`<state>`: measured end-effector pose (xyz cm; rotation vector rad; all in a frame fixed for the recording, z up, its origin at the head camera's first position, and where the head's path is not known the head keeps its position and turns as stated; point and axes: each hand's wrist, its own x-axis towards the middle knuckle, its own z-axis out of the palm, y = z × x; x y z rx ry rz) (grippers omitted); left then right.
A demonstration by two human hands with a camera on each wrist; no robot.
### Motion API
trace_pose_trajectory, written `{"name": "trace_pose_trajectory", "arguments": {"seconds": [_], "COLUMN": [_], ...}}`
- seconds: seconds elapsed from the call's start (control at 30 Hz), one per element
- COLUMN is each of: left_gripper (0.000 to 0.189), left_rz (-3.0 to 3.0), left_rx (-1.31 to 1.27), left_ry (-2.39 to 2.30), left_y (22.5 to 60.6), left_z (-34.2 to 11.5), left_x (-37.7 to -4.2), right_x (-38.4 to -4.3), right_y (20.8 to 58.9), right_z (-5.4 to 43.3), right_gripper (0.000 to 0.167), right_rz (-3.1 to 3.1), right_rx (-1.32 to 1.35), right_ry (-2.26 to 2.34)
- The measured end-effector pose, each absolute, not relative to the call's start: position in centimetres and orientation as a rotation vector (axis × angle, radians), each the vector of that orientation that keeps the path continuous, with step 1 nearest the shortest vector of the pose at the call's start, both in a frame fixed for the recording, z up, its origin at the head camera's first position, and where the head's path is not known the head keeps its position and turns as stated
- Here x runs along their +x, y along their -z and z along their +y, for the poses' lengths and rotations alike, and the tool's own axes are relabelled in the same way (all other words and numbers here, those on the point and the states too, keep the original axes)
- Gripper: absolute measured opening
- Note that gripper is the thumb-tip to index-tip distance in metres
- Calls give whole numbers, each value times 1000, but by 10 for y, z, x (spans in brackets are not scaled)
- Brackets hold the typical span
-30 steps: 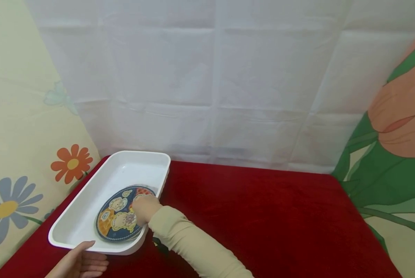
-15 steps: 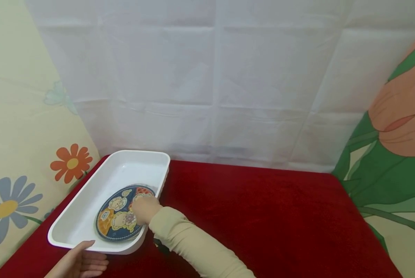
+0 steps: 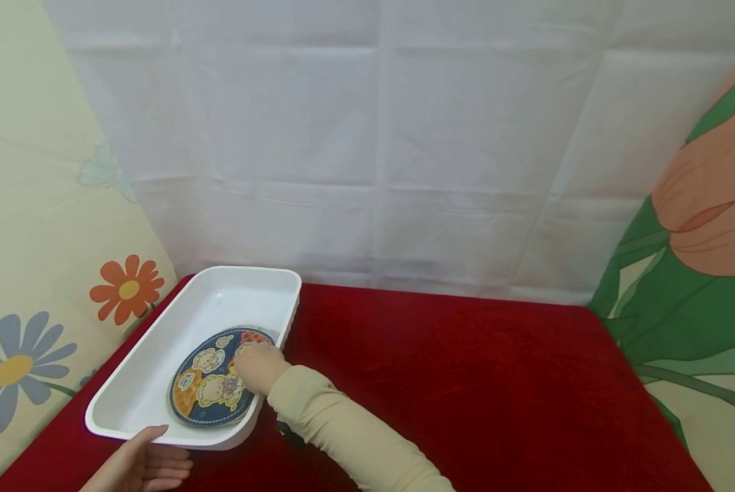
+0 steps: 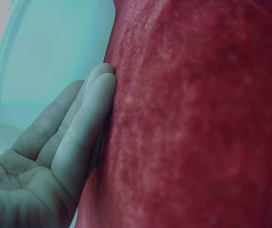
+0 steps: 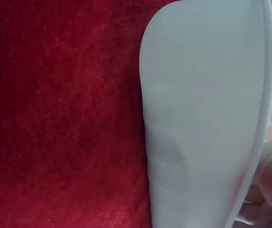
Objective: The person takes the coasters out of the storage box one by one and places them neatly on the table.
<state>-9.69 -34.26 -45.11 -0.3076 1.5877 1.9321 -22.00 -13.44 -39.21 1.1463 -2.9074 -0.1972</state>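
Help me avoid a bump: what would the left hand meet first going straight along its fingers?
Probably the right sleeve ahead; depth is unclear, so the left hand might pass beneath.

At lower left we see a white tray, which looks turquoise in the left wrist view, and a round disc of dark blue, printed with cream bears and with orange-brown and red patches. We find the cloth deep red, the sleeve at bottom centre plain beige, and the sheet in the upper middle greyish white. At far left we notice a pale yellow backdrop with an orange flower and a grey-blue flower, both yellow-centred; at far right, a salmon blossom and green leaves.
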Motion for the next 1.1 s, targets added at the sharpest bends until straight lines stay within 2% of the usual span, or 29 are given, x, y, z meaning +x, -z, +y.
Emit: {"name": "trace_pose_trajectory", "arguments": {"seconds": [0.2,0.37,0.57,0.77,1.1], "left_gripper": [62,63,63,63,63], "left_rz": [1565,1551,1568,1572,1573], "left_rx": [-299,-301,-303,-284,-276], "left_ry": [-1931,-1936,-1932,-1922,-1918], "left_y": [451,451,451,451,451], "left_z": [-344,-345,-344,-343,-345], "left_x": [-97,-97,-98,-99,-100], "right_x": [-225,-227,-225,-222,-221], "right_y": [393,392,393,394,396], "right_z": [-130,-124,-122,-125,-128], "right_gripper": [23,29,9,20,12], "right_rz": [-2866,-2889,-2775,-2705,-2822], "right_rx": [1205,1163,1129,1069,869], "right_ry": [176,-13,-130,-219,-738]}}
